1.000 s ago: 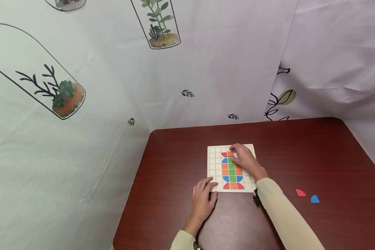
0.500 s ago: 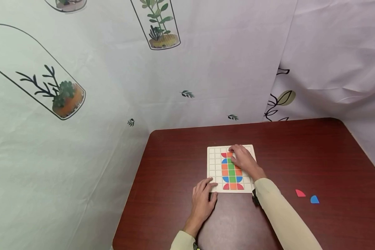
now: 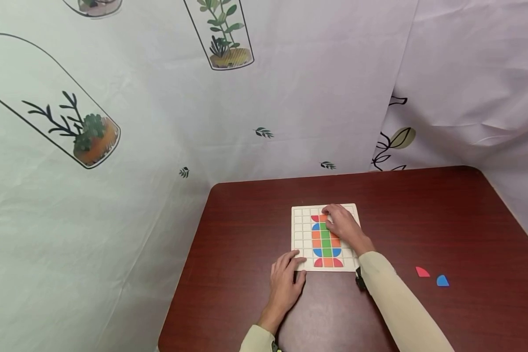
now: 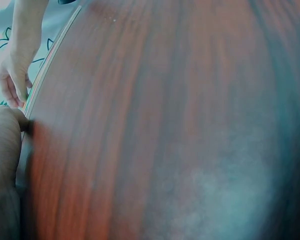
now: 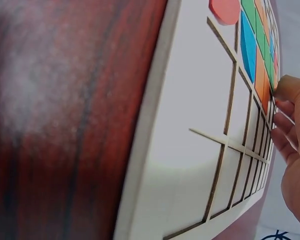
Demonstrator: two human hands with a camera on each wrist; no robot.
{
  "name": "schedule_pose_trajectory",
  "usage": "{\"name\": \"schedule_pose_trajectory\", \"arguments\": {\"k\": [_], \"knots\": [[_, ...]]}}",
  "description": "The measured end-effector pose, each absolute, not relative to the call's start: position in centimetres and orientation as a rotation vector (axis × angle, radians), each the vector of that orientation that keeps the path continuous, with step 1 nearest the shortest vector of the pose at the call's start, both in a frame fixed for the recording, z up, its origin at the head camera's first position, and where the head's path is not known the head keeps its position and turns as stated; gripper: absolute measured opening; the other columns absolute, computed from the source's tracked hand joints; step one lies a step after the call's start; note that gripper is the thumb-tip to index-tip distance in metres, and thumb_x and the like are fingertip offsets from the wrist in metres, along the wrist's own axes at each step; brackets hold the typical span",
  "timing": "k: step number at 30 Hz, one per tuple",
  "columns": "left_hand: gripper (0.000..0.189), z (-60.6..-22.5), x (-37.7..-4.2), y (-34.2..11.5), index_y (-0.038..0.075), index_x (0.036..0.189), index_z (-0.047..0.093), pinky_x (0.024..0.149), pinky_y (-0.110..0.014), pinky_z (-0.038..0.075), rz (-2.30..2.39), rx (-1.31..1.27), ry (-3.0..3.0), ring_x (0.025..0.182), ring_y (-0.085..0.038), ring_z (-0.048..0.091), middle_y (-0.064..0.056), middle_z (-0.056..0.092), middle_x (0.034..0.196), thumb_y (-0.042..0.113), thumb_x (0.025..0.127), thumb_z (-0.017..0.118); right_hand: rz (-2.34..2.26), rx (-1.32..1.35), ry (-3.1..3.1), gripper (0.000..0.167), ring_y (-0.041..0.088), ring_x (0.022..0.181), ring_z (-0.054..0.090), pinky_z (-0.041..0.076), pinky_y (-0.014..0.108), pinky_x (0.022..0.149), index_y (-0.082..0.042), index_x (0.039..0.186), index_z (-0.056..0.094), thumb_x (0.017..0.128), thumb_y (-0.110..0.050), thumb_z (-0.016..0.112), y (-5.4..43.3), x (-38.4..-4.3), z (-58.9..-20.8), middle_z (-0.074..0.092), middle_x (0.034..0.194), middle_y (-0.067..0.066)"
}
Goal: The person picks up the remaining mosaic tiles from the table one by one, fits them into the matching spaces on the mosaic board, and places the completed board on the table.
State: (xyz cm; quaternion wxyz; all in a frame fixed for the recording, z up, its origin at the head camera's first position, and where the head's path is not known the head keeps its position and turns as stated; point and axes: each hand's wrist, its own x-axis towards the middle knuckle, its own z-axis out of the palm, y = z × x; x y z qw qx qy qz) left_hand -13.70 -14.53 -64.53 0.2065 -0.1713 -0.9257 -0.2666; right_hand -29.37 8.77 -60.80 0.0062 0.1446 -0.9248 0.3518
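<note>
A pale square grid board (image 3: 299,227) lies on the table, bearing a column of green square tiles (image 3: 326,243) flanked by orange, blue and red tiles. My right hand (image 3: 344,224) reaches over its far part, thumb and fingers bent around an orange square tile (image 3: 323,218) at the column's far end. In the right wrist view the right hand (image 5: 296,135) is at the board's far side; its fingertips are partly hidden. My left hand (image 3: 285,279) rests its fingers on the board's near left corner; the left wrist view catches only part of the left hand (image 4: 2,145).
A red quarter-circle tile (image 3: 422,272) and a blue rounded tile (image 3: 442,280) lie apart on the dark red table (image 3: 246,220), right of my right forearm. A white printed cloth (image 3: 290,98) hangs behind the table's far edge.
My right hand shifts very slightly at the orange square tile. The left hand and the loose tiles stay where they were.
</note>
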Motion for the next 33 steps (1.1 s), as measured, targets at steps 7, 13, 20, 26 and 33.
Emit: {"name": "schedule_pose_trajectory", "arguments": {"k": [7,13,20,26,33], "knots": [[0.032,-64.5,-13.8,-14.5,0.019,0.121,0.076,0.097,-0.047,0.047,-0.738,-0.475,-2.583,0.131,-0.023,0.058,-0.002,0.065,0.141,0.017,0.09,0.083,1.277,0.391,-2.811,0.031,0.034,0.11,0.06,0.051,0.052,0.098,0.0,0.125,0.069,0.095,-0.005,0.073,9.3,-29.3,-61.2,0.068,0.122,0.017],[0.032,-64.6,-13.8,-14.4,0.019,0.12,0.075,0.096,-0.048,0.047,-0.735,-0.485,-2.564,0.129,-0.024,0.059,-0.003,0.065,0.14,0.015,0.089,0.083,1.382,0.348,-2.764,0.032,0.034,0.107,0.06,0.051,0.051,0.093,0.0,0.128,0.069,0.097,-0.006,0.072,9.8,-29.1,-60.8,0.068,0.119,0.017],[0.032,-64.5,-13.9,-14.5,0.019,0.12,0.075,0.096,-0.048,0.047,-0.729,-0.483,-2.568,0.129,-0.025,0.059,-0.003,0.066,0.14,0.017,0.089,0.083,1.391,0.299,-2.66,0.027,0.034,0.102,0.062,0.05,0.049,0.089,0.0,0.123,0.071,0.096,-0.002,0.068,10.5,-29.1,-60.0,0.07,0.115,0.017],[0.032,-64.4,-13.7,-14.5,0.018,0.12,0.076,0.095,-0.047,0.047,-0.742,-0.486,-2.563,0.129,-0.026,0.06,-0.004,0.066,0.14,0.016,0.089,0.083,1.398,0.274,-2.593,0.027,0.034,0.103,0.062,0.049,0.049,0.088,-0.002,0.124,0.072,0.097,0.0,0.066,11.3,-28.7,-59.2,0.071,0.118,0.019],[0.032,-64.6,-13.8,-14.5,0.017,0.12,0.075,0.095,-0.048,0.047,-0.747,-0.496,-2.537,0.128,-0.026,0.06,-0.005,0.066,0.139,0.014,0.089,0.083,1.382,0.26,-2.584,0.033,0.035,0.111,0.06,0.048,0.052,0.091,-0.002,0.132,0.069,0.099,-0.001,0.067,12.9,-27.6,-57.5,0.069,0.126,0.019]]}}
